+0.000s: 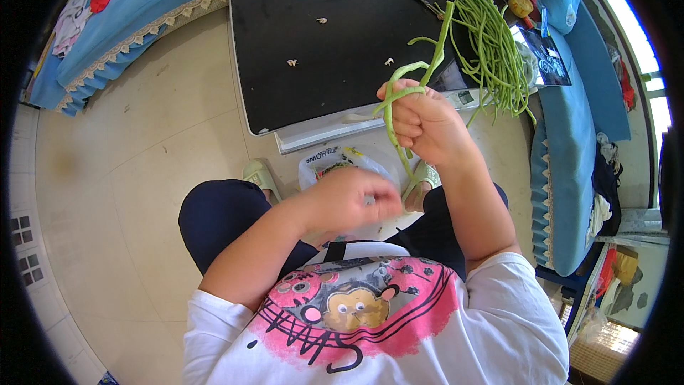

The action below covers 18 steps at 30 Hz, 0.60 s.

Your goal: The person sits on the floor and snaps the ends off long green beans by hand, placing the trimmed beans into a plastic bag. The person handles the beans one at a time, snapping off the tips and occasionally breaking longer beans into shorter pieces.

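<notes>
My right hand (427,120) is raised above the front edge of a black-topped table (342,53). It grips a few long green beans (393,104), which bend and cross over the fingers, some ends pointing up and one hanging down. My left hand (352,198) is blurred, over a white plastic bag (310,168) on the floor between my feet. Its fingers are curled but apart, and I see nothing in them. A large bunch of long green beans (491,53) lies on the table's right side, its ends hanging over the front edge.
Scissors (419,1) lie beside the bunch. Small whitish scraps (292,63) dot the tabletop. A drawer front (320,131) sits below the table edge. Blue-covered sofas (144,27) stand on both sides. My slippered feet (262,176) flank the bag.
</notes>
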Tool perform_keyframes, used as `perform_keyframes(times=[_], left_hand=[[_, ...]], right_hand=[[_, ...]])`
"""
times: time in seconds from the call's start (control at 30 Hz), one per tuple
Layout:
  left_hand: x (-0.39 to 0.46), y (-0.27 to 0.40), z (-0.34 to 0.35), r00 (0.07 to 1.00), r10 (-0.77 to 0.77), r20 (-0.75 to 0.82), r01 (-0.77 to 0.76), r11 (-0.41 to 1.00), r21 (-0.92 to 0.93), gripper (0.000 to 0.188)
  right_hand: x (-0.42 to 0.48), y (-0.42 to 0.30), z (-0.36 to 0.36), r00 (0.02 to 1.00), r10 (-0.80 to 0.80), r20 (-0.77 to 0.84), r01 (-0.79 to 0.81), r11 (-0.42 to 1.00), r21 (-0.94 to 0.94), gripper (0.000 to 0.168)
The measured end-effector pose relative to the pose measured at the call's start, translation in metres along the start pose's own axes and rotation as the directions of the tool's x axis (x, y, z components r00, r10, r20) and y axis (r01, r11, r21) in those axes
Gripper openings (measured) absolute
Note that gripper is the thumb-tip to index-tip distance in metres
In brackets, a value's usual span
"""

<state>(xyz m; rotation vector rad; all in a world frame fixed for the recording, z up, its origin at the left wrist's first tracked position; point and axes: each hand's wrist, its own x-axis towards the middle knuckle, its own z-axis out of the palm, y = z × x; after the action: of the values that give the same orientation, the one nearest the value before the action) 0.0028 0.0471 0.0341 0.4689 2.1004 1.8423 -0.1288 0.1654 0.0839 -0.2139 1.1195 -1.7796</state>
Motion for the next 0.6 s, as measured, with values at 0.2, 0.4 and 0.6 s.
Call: perform_keyframes(times=[0.2, 0.4, 0.6], left_hand=[[0.009, -0.007, -0.006, 0.714, 0.072, -0.696, -0.313, 0.923, -0.225, 0.022], [0.004, -0.011, -0.013, 0.782, -0.130, -0.609, -0.226, 0.852, -0.473, 0.017], [0.001, -0.013, -0.017, 0.861, -0.196, -0.469, -0.178, 0.747, -0.641, 0.017]], right_hand=[[-0.003, 0.012, 0.005, 0.997, -0.035, -0.071, 0.019, 0.978, -0.207, 0.016], [0.001, 0.020, 0.011, 0.977, -0.141, -0.162, 0.095, 0.960, -0.264, 0.016], [0.008, 0.010, 0.001, 0.936, -0.232, -0.265, 0.202, 0.970, -0.136, 0.017]])
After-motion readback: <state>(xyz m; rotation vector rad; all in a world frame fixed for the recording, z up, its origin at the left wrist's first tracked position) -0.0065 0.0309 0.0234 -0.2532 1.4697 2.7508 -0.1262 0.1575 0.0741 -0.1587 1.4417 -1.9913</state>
